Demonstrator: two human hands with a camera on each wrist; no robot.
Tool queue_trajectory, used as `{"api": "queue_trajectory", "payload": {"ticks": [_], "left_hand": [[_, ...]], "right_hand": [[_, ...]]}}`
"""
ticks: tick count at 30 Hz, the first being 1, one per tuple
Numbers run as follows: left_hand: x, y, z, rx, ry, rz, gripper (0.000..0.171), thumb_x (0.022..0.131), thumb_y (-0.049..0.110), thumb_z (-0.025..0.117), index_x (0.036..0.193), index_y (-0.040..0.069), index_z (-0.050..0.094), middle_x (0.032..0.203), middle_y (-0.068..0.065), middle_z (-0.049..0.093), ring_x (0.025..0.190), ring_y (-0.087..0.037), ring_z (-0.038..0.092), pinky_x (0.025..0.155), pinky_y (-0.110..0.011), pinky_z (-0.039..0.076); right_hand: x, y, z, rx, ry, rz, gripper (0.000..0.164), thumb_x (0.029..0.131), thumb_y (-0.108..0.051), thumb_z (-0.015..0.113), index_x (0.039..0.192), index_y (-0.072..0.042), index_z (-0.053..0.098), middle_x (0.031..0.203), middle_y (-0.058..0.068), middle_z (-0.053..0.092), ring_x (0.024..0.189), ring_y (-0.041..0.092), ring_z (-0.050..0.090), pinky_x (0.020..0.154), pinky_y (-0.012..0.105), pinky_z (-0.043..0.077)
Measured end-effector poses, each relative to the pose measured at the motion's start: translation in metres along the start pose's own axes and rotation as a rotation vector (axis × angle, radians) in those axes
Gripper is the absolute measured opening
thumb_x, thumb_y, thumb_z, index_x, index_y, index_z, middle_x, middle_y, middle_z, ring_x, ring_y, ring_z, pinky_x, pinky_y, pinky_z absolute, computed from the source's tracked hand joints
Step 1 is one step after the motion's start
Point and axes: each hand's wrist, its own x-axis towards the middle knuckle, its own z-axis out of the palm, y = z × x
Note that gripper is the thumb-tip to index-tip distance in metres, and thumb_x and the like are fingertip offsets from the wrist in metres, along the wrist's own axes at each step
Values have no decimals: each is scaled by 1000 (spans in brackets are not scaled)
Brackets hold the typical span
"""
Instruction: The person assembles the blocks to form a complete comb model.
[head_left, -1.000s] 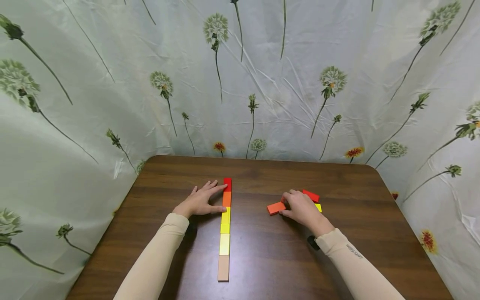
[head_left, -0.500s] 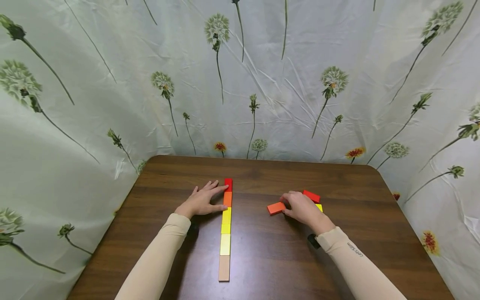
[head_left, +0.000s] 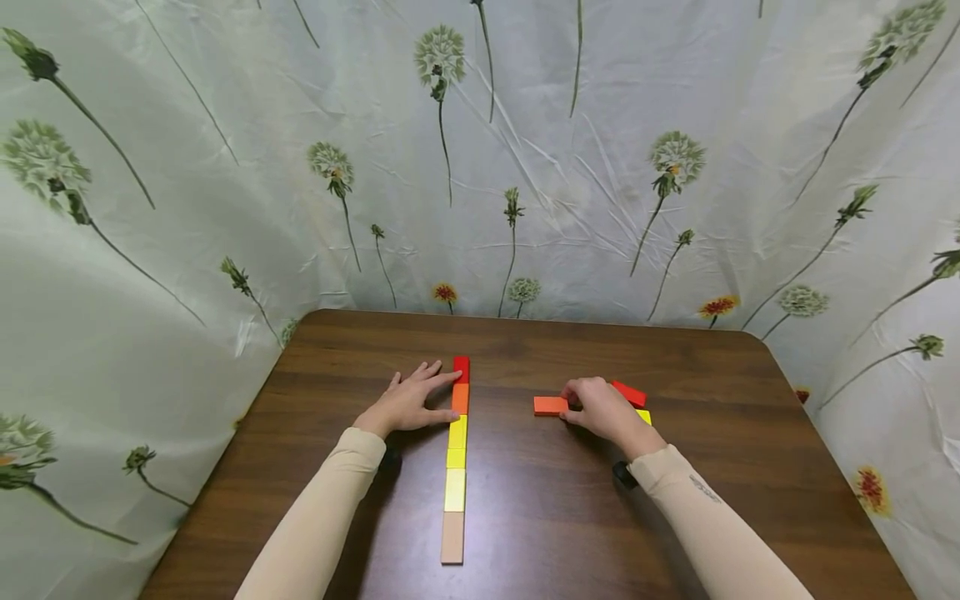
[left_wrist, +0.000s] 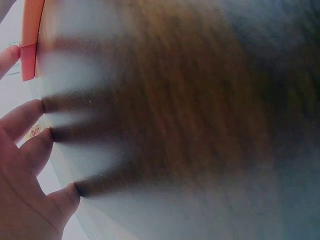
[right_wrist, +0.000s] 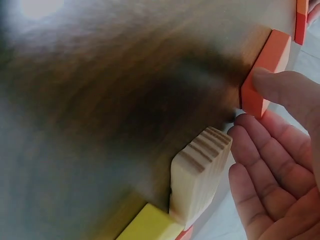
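A straight row of flat wooden blocks runs toward me on the table in the head view: a red block, an orange block, several yellow to pale ones, and a tan block nearest. My left hand lies spread at its left, index fingertip at the red block and thumb near the orange-yellow joint. In the left wrist view, its other fingertips touch the table. My right hand pinches a loose orange block between thumb and fingers; in the right wrist view, the thumb presses this orange block's side.
Beyond the right hand lie another red block and a yellow block. The right wrist view also shows a plain wood block beside the yellow one. A flowered curtain hangs behind the brown table.
The orange block in my right hand has turned from slanted to lying crosswise, level with the table's far edge. My left hand keeps its place at the row.
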Motion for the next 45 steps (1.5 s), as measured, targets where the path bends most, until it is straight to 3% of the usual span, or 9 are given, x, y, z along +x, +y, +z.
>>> {"api": "queue_trajectory", "payload": {"ticks": [12, 28, 45], "left_hand": [[0, -1, 2, -3, 1, -12, 85, 94, 68, 71, 167, 37, 40, 180, -12, 24, 169, -41, 14, 127, -80, 8], [-1, -3, 3, -27, 16, 0, 83, 94, 67, 71, 166, 37, 41, 180, -12, 24, 168, -41, 15, 127, -80, 7], [2, -6, 5, -33, 7, -7, 84, 93, 69, 71, 166, 40, 40, 180, -10, 23, 169, -40, 13, 128, -79, 4]], "right_hand": [[28, -10, -2, 62, 18, 2, 27, 94, -21, 85, 113, -2, 76, 101, 8, 78, 93, 21, 72, 91, 44, 63], [71, -33, -2, 111, 17, 16, 24, 95, -18, 83, 111, -3, 75, 101, 9, 76, 93, 21, 70, 91, 42, 61], [96, -51, 6, 124, 35, 36, 23, 96, -17, 82, 113, -1, 76, 101, 10, 75, 93, 22, 69, 90, 41, 60]]}}
